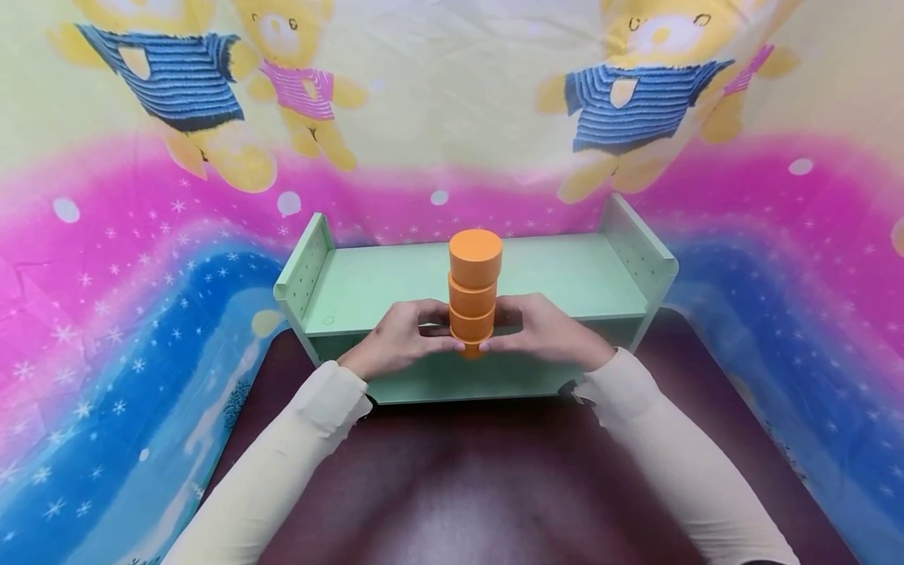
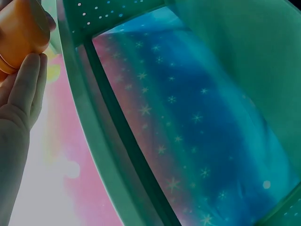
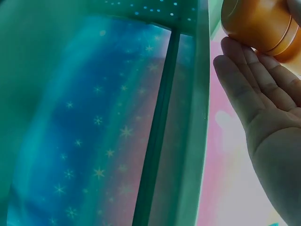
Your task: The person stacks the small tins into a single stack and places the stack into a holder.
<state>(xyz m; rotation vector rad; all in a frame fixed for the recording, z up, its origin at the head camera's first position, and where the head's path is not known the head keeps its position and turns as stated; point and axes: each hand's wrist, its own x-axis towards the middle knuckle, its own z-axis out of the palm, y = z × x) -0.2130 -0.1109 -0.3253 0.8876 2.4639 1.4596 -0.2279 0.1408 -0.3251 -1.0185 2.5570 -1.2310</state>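
Note:
An upright stack of orange round, cup-shaped pieces (image 1: 475, 267) is held between both hands in the middle of the head view. Its top face is flat and smooth, and the lowest piece is the narrowest. My left hand (image 1: 401, 336) grips the lower part from the left, thumb in front and fingers behind. From the other side my right hand (image 1: 547, 329) grips it the same way, the two thumbtips close together. Each wrist view shows part of the orange stack (image 2: 21, 33) (image 3: 256, 23), with nearly straight fingers against it.
Behind the hands stands a pale green two-level shelf (image 1: 395, 275) with raised, perforated side panels, on a dark reddish-brown table (image 1: 466, 486). A cloth backdrop (image 1: 438, 118) with printed bears and snowflakes hangs behind and along both sides.

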